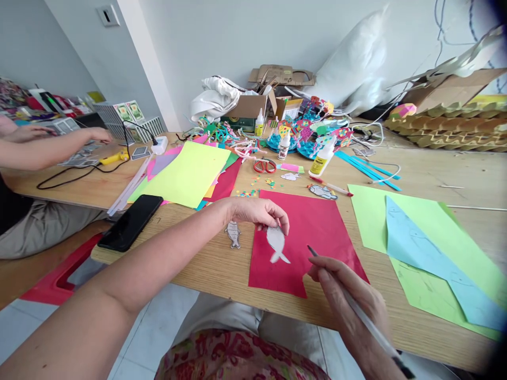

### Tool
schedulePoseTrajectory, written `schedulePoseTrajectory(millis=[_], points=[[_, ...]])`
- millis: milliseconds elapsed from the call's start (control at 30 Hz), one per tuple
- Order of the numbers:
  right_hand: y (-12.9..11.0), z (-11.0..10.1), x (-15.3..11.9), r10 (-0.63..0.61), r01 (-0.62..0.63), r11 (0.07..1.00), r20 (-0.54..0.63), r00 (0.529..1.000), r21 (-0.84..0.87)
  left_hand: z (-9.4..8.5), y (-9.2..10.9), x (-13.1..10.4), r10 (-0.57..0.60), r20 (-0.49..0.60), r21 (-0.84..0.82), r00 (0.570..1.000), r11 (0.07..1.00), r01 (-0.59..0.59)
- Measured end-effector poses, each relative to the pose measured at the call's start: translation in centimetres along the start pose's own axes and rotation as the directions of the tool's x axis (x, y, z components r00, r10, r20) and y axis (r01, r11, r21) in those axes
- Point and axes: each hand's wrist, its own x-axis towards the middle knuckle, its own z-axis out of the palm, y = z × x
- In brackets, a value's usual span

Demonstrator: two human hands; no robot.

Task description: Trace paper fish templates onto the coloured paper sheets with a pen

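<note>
My left hand (pixel 261 212) is closed on the head end of a pale grey paper fish cutout (pixel 276 243), its forked tail pointing down toward me. The cutout is over a red paper sheet (pixel 317 219), which has a notch cut from its near edge. In my right hand (pixel 352 295) is a slim pen (pixel 369 323), its dark tip just above the red sheet, right of the tail and apart from it. Left of the sheet lies a small drawn fish cutout (pixel 233 234). Two more fish cutouts, one plain (pixel 290 176) and one patterned (pixel 322 191), lie beyond the sheet.
Coloured paper (pixel 190 174) and a black phone (pixel 130 221) lie left. Red-handled scissors (pixel 264 166), a glue bottle (pixel 322 158) and a red pen (pixel 330 186) sit behind. Green sheets (pixel 368 216) and blue paper (pixel 412 240) lie right. Another person's hand (pixel 101 135) is at far left.
</note>
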Motion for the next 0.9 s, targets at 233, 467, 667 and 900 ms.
schedulePoseTrajectory(millis=[233,467,667,900], points=[[-0.5,1.4,1.3,0.082,-0.089,0.996,0.251,0.964,0.015,0.4,0.2,-0.5,-0.018,-0.104,0.302,0.994,0.952,0.049],[-0.5,2.1,1.9,0.076,-0.093,0.994,0.277,0.958,0.051,2.8,-0.4,-0.4,0.006,-0.091,0.558,0.996,0.828,0.046],[-0.3,2.3,2.0,0.086,-0.093,0.996,0.276,0.957,0.013,3.6,-0.8,-0.9,0.037,-0.153,0.690,0.987,0.719,0.080],[-0.2,2.3,1.9,0.125,-0.134,0.991,0.310,0.942,0.007,4.3,-0.9,-1.3,0.047,-0.202,0.732,0.978,0.671,0.119]])
